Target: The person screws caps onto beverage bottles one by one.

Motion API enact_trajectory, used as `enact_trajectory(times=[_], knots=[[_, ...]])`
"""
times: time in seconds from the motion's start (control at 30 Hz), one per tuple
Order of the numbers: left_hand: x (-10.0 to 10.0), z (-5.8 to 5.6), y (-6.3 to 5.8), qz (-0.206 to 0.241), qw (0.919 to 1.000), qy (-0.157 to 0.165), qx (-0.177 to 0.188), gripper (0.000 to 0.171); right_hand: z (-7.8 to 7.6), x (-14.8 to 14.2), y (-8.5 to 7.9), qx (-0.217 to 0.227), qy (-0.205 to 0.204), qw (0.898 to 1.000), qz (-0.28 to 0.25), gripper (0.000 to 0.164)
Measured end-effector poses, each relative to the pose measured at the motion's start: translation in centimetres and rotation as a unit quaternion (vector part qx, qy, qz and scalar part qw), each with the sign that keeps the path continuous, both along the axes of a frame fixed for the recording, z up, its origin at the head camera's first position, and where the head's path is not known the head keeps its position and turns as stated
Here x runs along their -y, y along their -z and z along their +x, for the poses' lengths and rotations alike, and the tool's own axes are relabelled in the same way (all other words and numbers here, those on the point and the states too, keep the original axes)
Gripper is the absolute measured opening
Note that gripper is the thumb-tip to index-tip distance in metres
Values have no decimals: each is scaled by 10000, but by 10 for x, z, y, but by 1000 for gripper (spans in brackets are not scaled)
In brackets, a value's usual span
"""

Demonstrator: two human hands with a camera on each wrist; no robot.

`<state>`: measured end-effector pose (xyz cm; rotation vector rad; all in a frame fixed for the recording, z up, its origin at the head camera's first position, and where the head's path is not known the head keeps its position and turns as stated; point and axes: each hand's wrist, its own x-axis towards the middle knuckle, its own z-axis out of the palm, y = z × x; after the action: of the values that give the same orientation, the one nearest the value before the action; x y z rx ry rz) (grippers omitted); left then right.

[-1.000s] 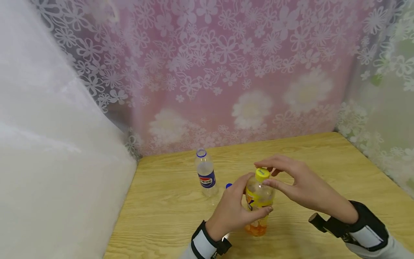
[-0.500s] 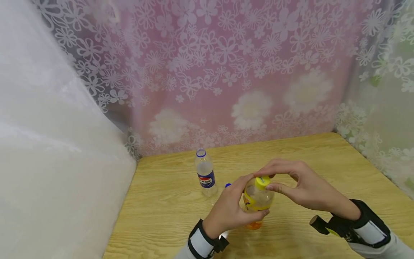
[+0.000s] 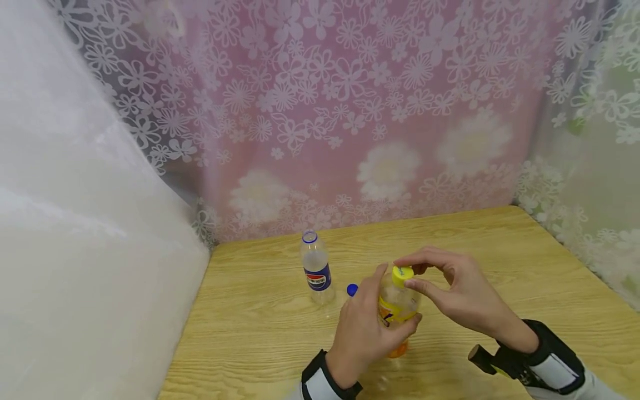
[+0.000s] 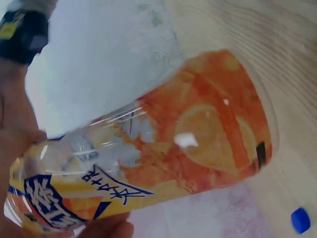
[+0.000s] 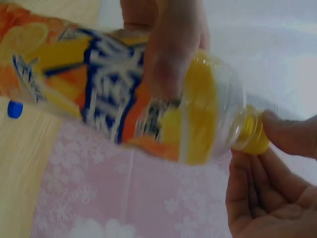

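My left hand grips a clear plastic drink bottle with a yellow and orange label, fingers and thumb round its sides. A yellow screw cap sits on the bottle's neck. Between thumb and fingers, my right hand pinches that cap, as the right wrist view shows at the cap. Orange fruit pictures cover the lower part of the bottle in the left wrist view. In the head view, the left hand hides part of the label.
An uncapped clear bottle with a blue label stands upright left of my hands. Beside my left hand lies a blue cap on the wooden table. Floral curtains hang behind and at the right; white sheeting is at the left.
My right thumb and fingers have closed in on the yellow cap from a looser hold. The cap has dipped and come slightly back up. My left fingers have shifted on the bottle.
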<state>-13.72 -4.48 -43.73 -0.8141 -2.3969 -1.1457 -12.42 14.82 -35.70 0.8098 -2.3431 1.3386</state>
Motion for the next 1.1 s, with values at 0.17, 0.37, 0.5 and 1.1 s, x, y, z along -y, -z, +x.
enact_trajectory(times=[0.17, 0.37, 0.5, 1.1], knots=[[-4, 4, 0, -318, 9944, -838, -555, 91, -1, 12, 7, -148, 402, 9990, -125, 38], [9, -10, -10, -78, 9976, 670, 127, 88, -10, -6, -6, 152, -387, 9984, 384, 48], [17, -18, -12, -69, 9869, 1556, 421, 87, -11, -14, -12, 307, -1208, 9914, 399, 48], [-2, 4, 0, -335, 9966, -462, -601, 82, 5, 16, 5, -329, 885, 9951, 279, 38]])
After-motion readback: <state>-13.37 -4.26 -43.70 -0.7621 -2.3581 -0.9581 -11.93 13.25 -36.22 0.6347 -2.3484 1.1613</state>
